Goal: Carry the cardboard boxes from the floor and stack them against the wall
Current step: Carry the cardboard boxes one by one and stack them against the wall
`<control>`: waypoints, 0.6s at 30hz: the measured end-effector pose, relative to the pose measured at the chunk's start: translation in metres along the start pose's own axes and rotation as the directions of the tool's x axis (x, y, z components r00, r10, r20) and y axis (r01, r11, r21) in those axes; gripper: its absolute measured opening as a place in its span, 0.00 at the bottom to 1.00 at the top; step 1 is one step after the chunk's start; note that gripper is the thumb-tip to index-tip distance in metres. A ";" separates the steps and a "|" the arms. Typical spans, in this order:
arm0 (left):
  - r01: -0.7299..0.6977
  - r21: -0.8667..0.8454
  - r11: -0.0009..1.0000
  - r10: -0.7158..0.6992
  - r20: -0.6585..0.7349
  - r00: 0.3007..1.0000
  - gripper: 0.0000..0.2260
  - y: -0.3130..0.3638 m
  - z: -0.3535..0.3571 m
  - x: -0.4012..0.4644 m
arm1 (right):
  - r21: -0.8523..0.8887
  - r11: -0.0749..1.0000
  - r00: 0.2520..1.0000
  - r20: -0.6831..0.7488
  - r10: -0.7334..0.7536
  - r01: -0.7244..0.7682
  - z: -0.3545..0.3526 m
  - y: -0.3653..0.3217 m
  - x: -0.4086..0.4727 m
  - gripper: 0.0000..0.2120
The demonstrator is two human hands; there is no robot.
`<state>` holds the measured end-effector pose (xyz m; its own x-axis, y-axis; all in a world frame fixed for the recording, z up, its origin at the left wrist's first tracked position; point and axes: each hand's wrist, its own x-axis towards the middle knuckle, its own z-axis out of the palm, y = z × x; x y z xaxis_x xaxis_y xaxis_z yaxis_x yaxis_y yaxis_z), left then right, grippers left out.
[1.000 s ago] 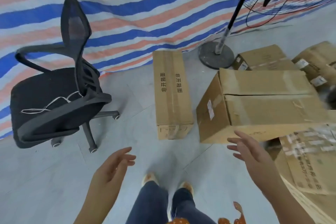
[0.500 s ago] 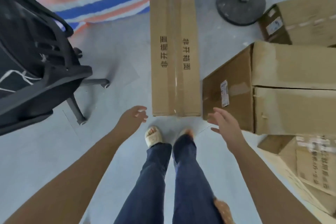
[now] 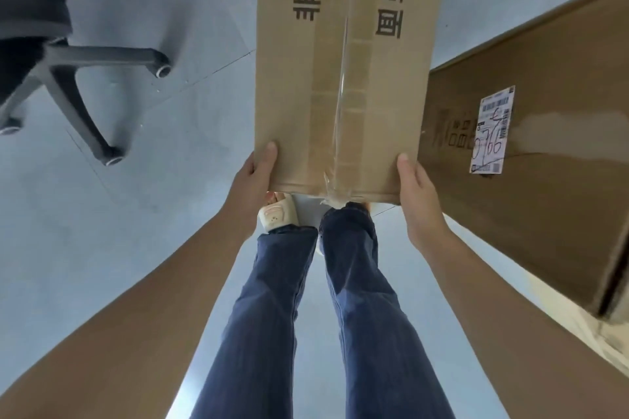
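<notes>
A long, narrow cardboard box (image 3: 299, 85) with black printed characters and clear tape down its middle lies on the floor straight ahead of my feet. My left hand (image 3: 253, 177) grips its near left corner, thumb on top. My right hand (image 3: 417, 190) grips its near right corner, thumb on the top edge. The fingers of both hands are hidden under or behind the box end. A bigger cardboard box (image 3: 544, 187) with a white shipping label sits right beside it on the right.
A black office chair's wheeled base (image 3: 85, 78) stands on the grey floor at the upper left. My legs in blue jeans and light sandals fill the lower centre. Another pale box edge (image 3: 609, 343) shows at the far right.
I have bent down and moved closer to the narrow box. Both hands, free and apart before, now hold its near corners.
</notes>
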<state>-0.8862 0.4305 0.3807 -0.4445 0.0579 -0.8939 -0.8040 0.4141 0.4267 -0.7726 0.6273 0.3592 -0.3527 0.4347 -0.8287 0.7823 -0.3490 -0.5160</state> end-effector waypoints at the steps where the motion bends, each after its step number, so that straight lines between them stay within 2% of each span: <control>1: 0.003 -0.030 1.000 -0.004 -0.012 1.000 0.16 0.003 0.000 -0.005 | 0.034 0.999 1.000 -0.003 0.017 -0.017 -0.001 -0.005 -0.007 0.11; 4: -0.037 0.000 0.999 0.037 -0.056 0.998 0.21 0.019 -0.007 -0.033 | 0.055 0.998 1.000 -0.005 0.015 -0.015 -0.011 -0.028 -0.039 0.04; 8: -0.147 0.094 0.985 0.154 -0.070 0.986 0.11 0.058 -0.019 -0.092 | 0.082 0.994 0.997 -0.017 -0.069 0.070 -0.029 -0.074 -0.096 0.07; 13: -0.262 0.190 0.946 0.289 -0.133 0.948 0.14 0.103 -0.029 -0.160 | 0.149 0.981 0.990 -0.082 -0.111 0.122 -0.043 -0.124 -0.151 0.10; 15: -0.266 0.176 0.948 0.293 -0.154 0.943 0.19 0.111 -0.033 -0.170 | 0.120 0.989 0.991 -0.116 -0.073 0.087 -0.041 -0.133 -0.162 0.13; 17: -0.211 0.120 0.970 0.229 -0.163 0.960 0.20 0.121 -0.035 -0.168 | 0.125 0.992 0.996 -0.091 0.013 -0.002 -0.036 -0.140 -0.168 0.21; 18: -0.165 0.081 0.983 0.175 -0.152 0.973 0.20 0.128 -0.036 -0.165 | 0.158 0.986 0.996 -0.059 0.069 -0.059 -0.033 -0.143 -0.169 0.21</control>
<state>-0.9301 0.4415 0.5883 -0.6336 -0.0095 -0.7736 -0.6854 0.4707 0.5556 -0.8078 0.6315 0.5806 -0.2668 0.4575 -0.8483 0.7111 -0.5007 -0.4937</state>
